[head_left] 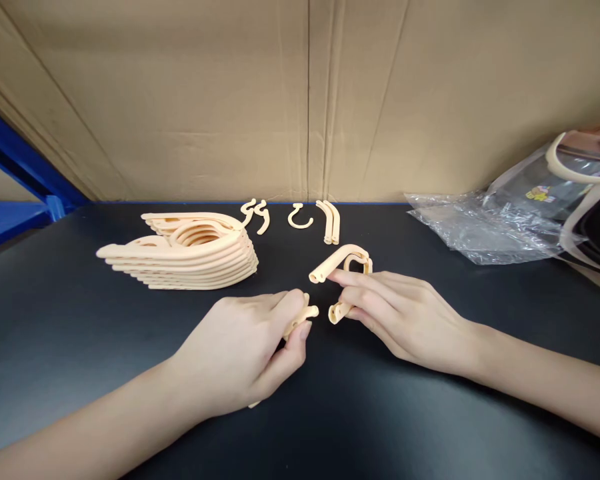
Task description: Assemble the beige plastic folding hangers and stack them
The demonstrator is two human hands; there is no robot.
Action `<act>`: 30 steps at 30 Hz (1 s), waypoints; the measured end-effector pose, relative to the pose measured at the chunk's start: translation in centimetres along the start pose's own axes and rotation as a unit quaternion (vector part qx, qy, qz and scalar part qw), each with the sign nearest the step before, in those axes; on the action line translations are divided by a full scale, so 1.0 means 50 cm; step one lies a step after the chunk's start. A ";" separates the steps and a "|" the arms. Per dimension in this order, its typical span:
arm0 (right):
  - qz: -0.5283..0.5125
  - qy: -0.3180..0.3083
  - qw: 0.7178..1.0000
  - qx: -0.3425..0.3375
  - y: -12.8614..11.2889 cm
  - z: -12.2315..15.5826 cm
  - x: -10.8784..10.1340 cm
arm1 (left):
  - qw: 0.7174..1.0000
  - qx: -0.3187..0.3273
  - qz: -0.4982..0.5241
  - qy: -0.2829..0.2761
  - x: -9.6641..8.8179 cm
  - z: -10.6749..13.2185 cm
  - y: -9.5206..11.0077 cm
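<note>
My left hand (pixel 255 347) is closed, thumb and forefinger pinching a small cream plastic hanger piece (pixel 300 320). Most of that piece is hidden under the palm, and a cream tip shows below the hand. To the right, my right hand (pixel 400 313) grips a curved cream hanger arm (pixel 340 260). Its hollow ends point left towards the left hand's piece, with a gap between them. Left of both hands lies a neat stack of cream plastic hangers (pixel 200 260). Behind the hands sit a loose cream hook (pixel 300 219) and a pair of curved arms (pixel 331 223).
Two more small hook pieces (pixel 263 217) rest by the stack. Crumpled clear plastic bags (pixel 480 230) lie at the right, against a cream-edged bag (pixel 585 160). Cardboard (pixel 205 100) walls off the back of the black table (pixel 355 413); a blue frame (pixel 25 160) stands left.
</note>
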State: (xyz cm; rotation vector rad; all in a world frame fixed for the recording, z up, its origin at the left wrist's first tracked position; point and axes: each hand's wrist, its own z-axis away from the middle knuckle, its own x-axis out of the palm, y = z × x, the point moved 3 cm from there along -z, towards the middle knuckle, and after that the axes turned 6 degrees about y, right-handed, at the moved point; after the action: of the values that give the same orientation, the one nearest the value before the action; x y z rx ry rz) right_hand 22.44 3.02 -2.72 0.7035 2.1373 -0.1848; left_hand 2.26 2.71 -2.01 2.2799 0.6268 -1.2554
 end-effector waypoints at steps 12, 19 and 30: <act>0.027 -0.019 0.999 -0.031 -0.004 -0.004 0.005 | 0.997 0.023 -0.062 0.036 0.005 0.004 0.015; 0.028 -0.008 0.998 -0.061 -0.007 -0.001 0.005 | 0.992 0.033 -0.114 0.040 0.018 0.004 0.024; 0.012 0.008 0.998 -0.064 -0.012 -0.004 -0.002 | 0.994 0.032 -0.105 0.011 0.009 -0.011 0.025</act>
State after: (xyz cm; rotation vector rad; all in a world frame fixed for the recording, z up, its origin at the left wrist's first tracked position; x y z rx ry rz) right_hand 22.01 2.53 -2.59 0.6574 2.1344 -0.0291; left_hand 3.57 2.11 -1.94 2.3304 0.8643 -1.3663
